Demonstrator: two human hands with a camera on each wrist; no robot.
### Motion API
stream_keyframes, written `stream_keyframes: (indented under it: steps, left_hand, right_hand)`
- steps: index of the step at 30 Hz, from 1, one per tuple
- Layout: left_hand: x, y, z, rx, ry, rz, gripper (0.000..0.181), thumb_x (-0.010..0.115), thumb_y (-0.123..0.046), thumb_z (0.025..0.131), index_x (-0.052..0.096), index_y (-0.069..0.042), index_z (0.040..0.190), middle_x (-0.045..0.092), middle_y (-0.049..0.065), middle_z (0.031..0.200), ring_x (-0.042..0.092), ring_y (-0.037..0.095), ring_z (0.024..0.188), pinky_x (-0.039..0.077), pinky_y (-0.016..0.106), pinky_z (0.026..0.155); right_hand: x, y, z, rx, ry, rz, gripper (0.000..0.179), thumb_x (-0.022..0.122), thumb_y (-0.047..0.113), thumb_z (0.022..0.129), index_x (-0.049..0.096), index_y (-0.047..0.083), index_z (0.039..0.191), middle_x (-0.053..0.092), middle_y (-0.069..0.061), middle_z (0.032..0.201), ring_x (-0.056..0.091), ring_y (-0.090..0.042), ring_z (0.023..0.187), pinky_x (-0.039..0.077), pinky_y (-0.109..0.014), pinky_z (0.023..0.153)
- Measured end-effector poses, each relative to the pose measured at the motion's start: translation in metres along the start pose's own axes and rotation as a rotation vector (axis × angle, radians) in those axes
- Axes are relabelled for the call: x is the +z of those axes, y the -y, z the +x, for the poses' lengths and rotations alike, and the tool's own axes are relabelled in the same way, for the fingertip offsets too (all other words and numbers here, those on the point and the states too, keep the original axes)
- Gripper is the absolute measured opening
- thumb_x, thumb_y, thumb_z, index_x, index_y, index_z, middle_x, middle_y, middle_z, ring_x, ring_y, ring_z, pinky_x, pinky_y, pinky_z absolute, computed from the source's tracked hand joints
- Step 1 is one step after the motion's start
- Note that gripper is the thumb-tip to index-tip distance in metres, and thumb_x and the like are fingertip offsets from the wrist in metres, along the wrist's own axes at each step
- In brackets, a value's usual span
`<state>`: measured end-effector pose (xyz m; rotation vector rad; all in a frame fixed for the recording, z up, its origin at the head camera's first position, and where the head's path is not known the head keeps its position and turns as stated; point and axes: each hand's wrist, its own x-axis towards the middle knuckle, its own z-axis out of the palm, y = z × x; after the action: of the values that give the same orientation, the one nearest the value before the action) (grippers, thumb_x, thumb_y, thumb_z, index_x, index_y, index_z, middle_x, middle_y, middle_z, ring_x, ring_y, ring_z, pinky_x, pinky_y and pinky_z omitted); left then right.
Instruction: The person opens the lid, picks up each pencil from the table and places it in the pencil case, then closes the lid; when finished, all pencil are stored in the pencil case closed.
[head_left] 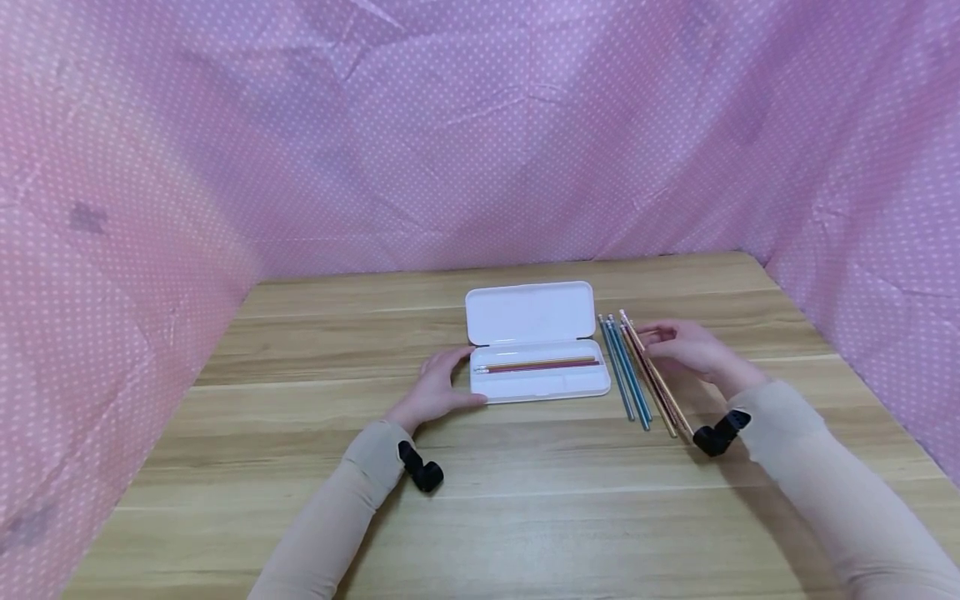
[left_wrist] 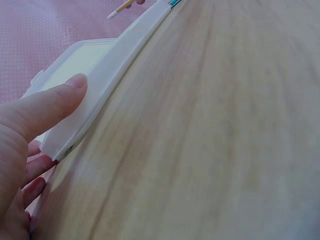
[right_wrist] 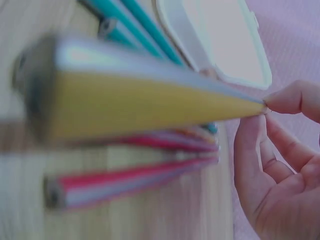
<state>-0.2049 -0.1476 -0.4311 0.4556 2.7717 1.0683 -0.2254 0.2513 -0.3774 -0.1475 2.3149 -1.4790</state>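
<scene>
A white pencil case [head_left: 540, 385] lies open on the table, its lid tipped back. Inside are a yellow pencil and a red pencil [head_left: 538, 363], side by side. My left hand [head_left: 437, 392] holds the case's left end, the thumb [left_wrist: 65, 100] along the front wall and the fingers round the far corner. To the right of the case, my right hand [head_left: 686, 346] pinches a yellow pencil [right_wrist: 150, 105] near its eraser end, between thumb and fingertip. Under that pencil lie red pencils [right_wrist: 125, 182], with several blue-green pencils [head_left: 628, 375] between them and the case.
The wood-grain table [head_left: 480, 500] extends in front of the case and to both sides. A pink dotted cloth [head_left: 480, 150] hangs behind it and along the left and right sides. Black wrist cameras [head_left: 423, 471] sit on both sleeves.
</scene>
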Motion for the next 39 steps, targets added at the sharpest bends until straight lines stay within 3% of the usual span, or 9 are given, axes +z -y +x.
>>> stream_keyframes:
  steps: [4,12,20,27,33,39]
  left_hand:
    - [0.0,0.001,0.001,-0.004,0.006,-0.001,0.085,0.082,-0.037,0.071,0.041,-0.019,0.143,0.04,0.003,0.147,0.029,0.024,0.138,0.011,0.044,0.116]
    - [-0.003,0.002,0.003,-0.01,0.014,-0.004,0.085,0.082,-0.037,0.071,0.04,-0.019,0.143,0.04,0.004,0.147,0.029,0.024,0.138,0.011,0.044,0.117]
    - [-0.005,0.001,0.002,0.013,0.009,-0.013,0.084,0.083,-0.036,0.071,0.042,-0.017,0.142,0.041,0.006,0.147,0.029,0.027,0.138,0.012,0.047,0.116]
    - [-0.005,0.0,0.002,0.005,0.01,-0.021,0.084,0.083,-0.035,0.07,0.042,-0.017,0.142,0.041,0.006,0.146,0.029,0.028,0.138,0.012,0.047,0.116]
    - [-0.003,0.001,0.003,0.013,0.008,-0.021,0.085,0.083,-0.036,0.071,0.042,-0.017,0.142,0.041,0.007,0.146,0.03,0.028,0.137,0.012,0.047,0.116]
    - [-0.002,0.003,0.003,0.03,-0.008,-0.023,0.086,0.083,-0.036,0.07,0.042,-0.015,0.142,0.042,0.01,0.146,0.031,0.03,0.136,0.013,0.048,0.115]
  right_hand:
    - [0.011,0.01,0.002,-0.022,0.003,-0.03,0.053,0.059,0.002,0.086,0.04,-0.012,0.134,0.058,-0.007,0.104,0.056,-0.002,0.084,0.054,-0.024,0.078]
    - [0.03,0.028,0.013,-0.077,0.002,-0.149,0.044,0.06,0.002,0.083,0.053,-0.009,0.125,0.058,-0.017,0.103,0.055,-0.009,0.078,0.054,-0.024,0.068]
    - [0.048,0.043,0.029,-0.149,0.021,-0.295,0.034,0.059,0.003,0.082,0.062,-0.003,0.115,0.062,-0.012,0.096,0.054,-0.014,0.08,0.05,-0.023,0.066]
    - [0.064,0.058,0.042,-0.336,0.024,-0.41,0.027,0.062,0.0,0.081,0.066,-0.002,0.108,0.065,-0.011,0.092,0.059,-0.017,0.084,0.048,-0.023,0.072]
    - [0.073,0.073,0.051,-0.371,0.029,-0.504,0.027,0.062,0.0,0.081,0.067,0.002,0.108,0.065,-0.007,0.092,0.06,-0.019,0.087,0.05,-0.032,0.077]
    - [0.085,0.083,0.058,-0.44,0.064,-0.522,0.028,0.063,-0.001,0.082,0.067,0.002,0.109,0.066,-0.008,0.096,0.061,-0.021,0.09,0.052,-0.037,0.08]
